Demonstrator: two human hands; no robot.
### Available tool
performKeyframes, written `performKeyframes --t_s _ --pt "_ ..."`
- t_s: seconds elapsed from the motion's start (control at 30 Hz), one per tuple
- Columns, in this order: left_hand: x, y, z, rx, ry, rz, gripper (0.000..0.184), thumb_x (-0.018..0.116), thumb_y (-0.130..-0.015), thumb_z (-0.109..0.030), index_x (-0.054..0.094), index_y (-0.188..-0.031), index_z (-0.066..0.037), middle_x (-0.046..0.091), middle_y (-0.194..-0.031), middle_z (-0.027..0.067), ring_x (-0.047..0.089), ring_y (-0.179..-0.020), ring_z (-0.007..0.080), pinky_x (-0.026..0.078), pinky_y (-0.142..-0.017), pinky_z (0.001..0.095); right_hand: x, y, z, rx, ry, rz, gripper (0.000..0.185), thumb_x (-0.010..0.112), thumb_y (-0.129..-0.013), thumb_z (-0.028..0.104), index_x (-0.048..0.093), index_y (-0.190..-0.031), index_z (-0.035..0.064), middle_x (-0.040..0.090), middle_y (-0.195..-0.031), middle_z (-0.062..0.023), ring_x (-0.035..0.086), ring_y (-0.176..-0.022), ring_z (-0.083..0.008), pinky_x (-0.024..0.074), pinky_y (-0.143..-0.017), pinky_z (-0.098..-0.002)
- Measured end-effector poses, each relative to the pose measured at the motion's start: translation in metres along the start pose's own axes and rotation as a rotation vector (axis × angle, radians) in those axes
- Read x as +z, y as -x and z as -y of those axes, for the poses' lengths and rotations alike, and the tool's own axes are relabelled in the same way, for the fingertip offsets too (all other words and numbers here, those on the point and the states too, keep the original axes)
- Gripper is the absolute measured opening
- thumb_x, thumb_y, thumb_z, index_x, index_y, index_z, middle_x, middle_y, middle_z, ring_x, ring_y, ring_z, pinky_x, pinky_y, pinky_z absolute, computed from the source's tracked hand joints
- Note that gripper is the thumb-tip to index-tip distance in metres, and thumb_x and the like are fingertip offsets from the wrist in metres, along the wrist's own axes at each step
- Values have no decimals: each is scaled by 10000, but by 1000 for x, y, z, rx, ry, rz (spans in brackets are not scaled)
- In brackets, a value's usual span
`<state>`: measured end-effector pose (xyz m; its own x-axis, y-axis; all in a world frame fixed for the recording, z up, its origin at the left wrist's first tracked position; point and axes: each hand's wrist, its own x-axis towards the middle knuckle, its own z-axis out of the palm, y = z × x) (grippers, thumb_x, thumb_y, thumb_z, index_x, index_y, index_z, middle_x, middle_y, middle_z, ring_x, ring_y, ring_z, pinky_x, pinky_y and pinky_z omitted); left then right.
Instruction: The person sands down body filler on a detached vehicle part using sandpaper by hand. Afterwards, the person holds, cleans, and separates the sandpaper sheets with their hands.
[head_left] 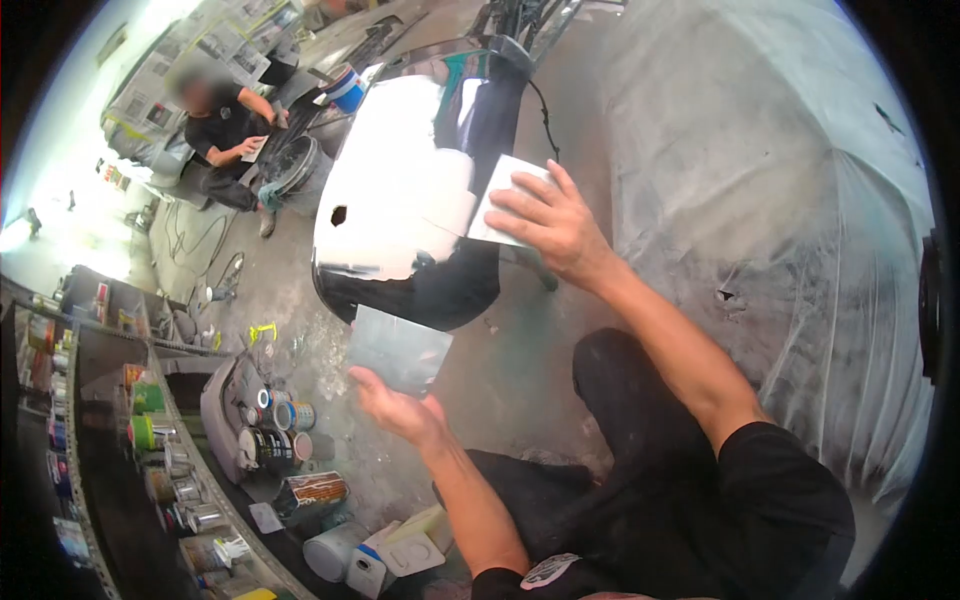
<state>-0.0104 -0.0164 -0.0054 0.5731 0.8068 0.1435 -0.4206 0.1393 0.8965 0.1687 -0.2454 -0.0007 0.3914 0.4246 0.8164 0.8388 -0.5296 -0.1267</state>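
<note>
A grey plate (400, 345) is gripped by the left hand (405, 408), extending beyond its fingers. A white pad (491, 220) is held under the right hand's (568, 235) spread fingers, the panel (385, 170) seen beyond their tips.

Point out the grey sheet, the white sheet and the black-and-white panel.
Grey sheet (400, 345), head view: middle of its flat face.
White sheet (507, 173), head view: uncovered upper part.
Black-and-white panel (390, 180), head view: its white area.

1. The grey floor (505, 405) bears paint cans (295, 415) left of the left hand (402, 408), and boxes (410, 548) nearer the body than that hand.
2. Farther left of it, a shelf (105, 450) holds rows of tins (205, 517).
</note>
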Motion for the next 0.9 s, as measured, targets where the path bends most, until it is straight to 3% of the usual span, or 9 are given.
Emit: performKeyframes --t_s 0.3,0.4,0.43,0.5,0.53,0.6,0.9 --pt "2 -1 1 14 67 54 603 444 -1138 -407 510 -1393 135 580 -1407 232 620 -1255 327 511 -1070 459 21 -72 -16 -196 -12 -26 543 580 -826 -37 698 -1300 201 651 -1361 -22 567 -1333 -296 357 -1178 -606" --pt "3 -1 0 34 74 60 589 453 -1135 -404 519 -1383 127 596 -1382 225 630 -1241 326 515 -1064 463 27 -75 -21 -218 2 13 618 667 -801 -15 651 -1361 246 612 -1433 10 530 -1384 -278 323 -1207 -608" --pt "1 -1 1 31 72 59 589 453 -1135 -404 519 -1383 127 596 -1382 225 630 -1241 326 515 -1064 463 28 -74 -22 -214 -2 15 623 656 -805 -26 650 -1366 245 612 -1437 9 530 -1386 -277 325 -1205 -609" --pt "-3 -2 2 -12 2 82 635 379 -1145 -423 449 -1536 72 514 -1536 231 562 -1367 343 465 -1136 467 30 -71 -22 -207 -8 21 628 644 -809 -36 649 -1371 243 612 -1440 8 529 -1389 -276 326 -1203 -610" --pt "-2 -1 3 -15 1 81 635 379 -1145 -423 449 -1536 72 514 -1536 231 562 -1367 343 465 -1136 467 31 -70 -22 -204 -18 24 622 635 -815 -40 651 -1371 239 612 -1443 2 528 -1390 -282 331 -1199 -611" --pt "1 -1 3 5 76 31 576 461 -1133 -400 518 -1379 118 591 -1386 217 620 -1250 321 513 -1066 466 33 -62 -23 -197 -26 30 617 627 -822 -43 654 -1371 235 613 -1445 -4 527 -1391 -287 335 -1196 -612" --pt "3 0 2 35 17 13 578 455 -1132 -409 517 -1396 102 588 -1394 209 613 -1261 317 502 -1082 467 28 5 -16 36 -128 -29 536 551 -856 -67 712 -1309 170 656 -1403 -45 539 -1388 -326 340 -1196 -599"
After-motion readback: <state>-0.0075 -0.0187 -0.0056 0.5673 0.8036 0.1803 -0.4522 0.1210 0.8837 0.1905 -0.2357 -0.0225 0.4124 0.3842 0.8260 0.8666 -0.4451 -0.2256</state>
